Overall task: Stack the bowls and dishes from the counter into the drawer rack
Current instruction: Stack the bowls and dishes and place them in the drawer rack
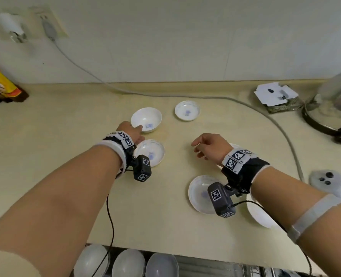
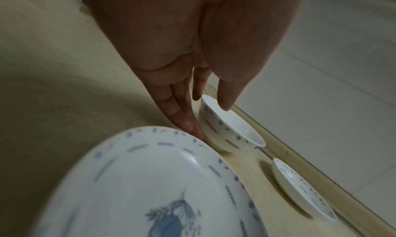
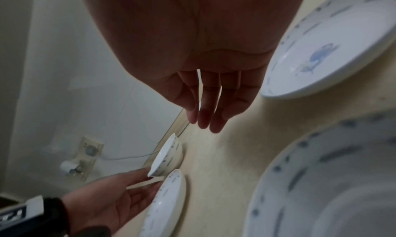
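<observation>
A white bowl (image 1: pixel 146 119) (image 2: pixel 227 127) with blue marks sits upright on the beige counter (image 1: pixel 65 136). My left hand (image 1: pixel 138 129) (image 2: pixel 210 118) pinches its near rim, thumb on the inside, fingers against the outer wall. A shallow dish (image 1: pixel 151 152) (image 2: pixel 150 190) lies just under that wrist, and a small dish (image 1: pixel 187 110) (image 2: pixel 304 190) sits further back. My right hand (image 1: pixel 197 148) (image 3: pixel 205 122) hovers over bare counter, fingers relaxed, holding nothing. A plate (image 1: pixel 199 193) and another dish (image 1: pixel 259 214) lie under my right forearm.
Several bowls (image 1: pixel 128 262) stand in the drawer rack (image 1: pixel 205 264) below the counter's front edge. A grey cable (image 1: pixel 265 114) crosses the counter's back right. A glass kettle (image 1: pixel 335 108), a white controller (image 1: pixel 325 180), a paper box (image 1: pixel 275 96) and a bottle (image 1: pixel 2 86) line the edges.
</observation>
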A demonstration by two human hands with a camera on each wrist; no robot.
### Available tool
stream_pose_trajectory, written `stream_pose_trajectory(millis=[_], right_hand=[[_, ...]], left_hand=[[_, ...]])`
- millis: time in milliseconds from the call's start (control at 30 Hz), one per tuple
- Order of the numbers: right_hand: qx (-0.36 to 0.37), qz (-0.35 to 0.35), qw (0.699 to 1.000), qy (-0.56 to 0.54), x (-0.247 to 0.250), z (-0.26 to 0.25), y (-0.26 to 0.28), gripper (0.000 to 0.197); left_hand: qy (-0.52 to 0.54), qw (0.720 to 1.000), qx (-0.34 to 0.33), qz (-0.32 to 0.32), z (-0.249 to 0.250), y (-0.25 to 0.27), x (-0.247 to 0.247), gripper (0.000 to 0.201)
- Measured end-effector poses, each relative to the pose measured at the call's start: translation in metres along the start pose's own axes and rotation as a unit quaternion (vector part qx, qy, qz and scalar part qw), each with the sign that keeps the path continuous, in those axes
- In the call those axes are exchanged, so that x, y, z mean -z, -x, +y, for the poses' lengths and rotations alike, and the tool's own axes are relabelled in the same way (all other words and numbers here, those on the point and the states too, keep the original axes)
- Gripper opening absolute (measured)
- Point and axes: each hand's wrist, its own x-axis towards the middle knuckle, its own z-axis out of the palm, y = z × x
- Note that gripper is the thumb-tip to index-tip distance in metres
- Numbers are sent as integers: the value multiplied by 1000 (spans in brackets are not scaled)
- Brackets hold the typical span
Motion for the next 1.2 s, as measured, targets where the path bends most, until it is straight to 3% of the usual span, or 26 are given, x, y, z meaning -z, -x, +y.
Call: stream_pose_trajectory(millis=[67, 167, 300, 533, 600, 733, 900, 1000, 1067, 1200], right_hand=[[24, 18, 997, 75, 5, 8, -6, 27], [33, 26, 990, 135, 11, 15, -8, 26], [49, 31, 985, 160, 11, 11, 0, 24], [183, 58, 925, 328, 2, -25, 49, 34], [185, 66, 929, 315, 0, -38, 71, 34], [153, 59, 968, 187, -9, -56, 132, 38], [76, 8, 991, 113, -27, -42, 199, 19], [6, -22, 999, 35, -34, -20, 227, 27], [-20, -57, 997, 51, -37, 1, 240, 30], [-60, -142, 983, 97, -45, 41, 258, 20]], left_hand=[[-8, 1000, -1, 9, -1, -13, -3, 46], [-6, 1000, -1, 20, 13, 5, -3, 26], [-20, 998, -42, 35, 21, 28, 4, 37], [120, 985, -86, -85, 30, 131, 26, 34], [136, 981, -91, -101, 24, 165, 37, 29], [138, 977, -97, -127, -1, 229, 52, 34], [137, 970, -103, -172, -48, 305, 56, 30], [93, 968, -138, -185, -91, 336, 53, 22], [-5, 972, -192, -138, -127, 349, 53, 23], [-281, 916, -275, -77, -204, 364, 50, 34]])
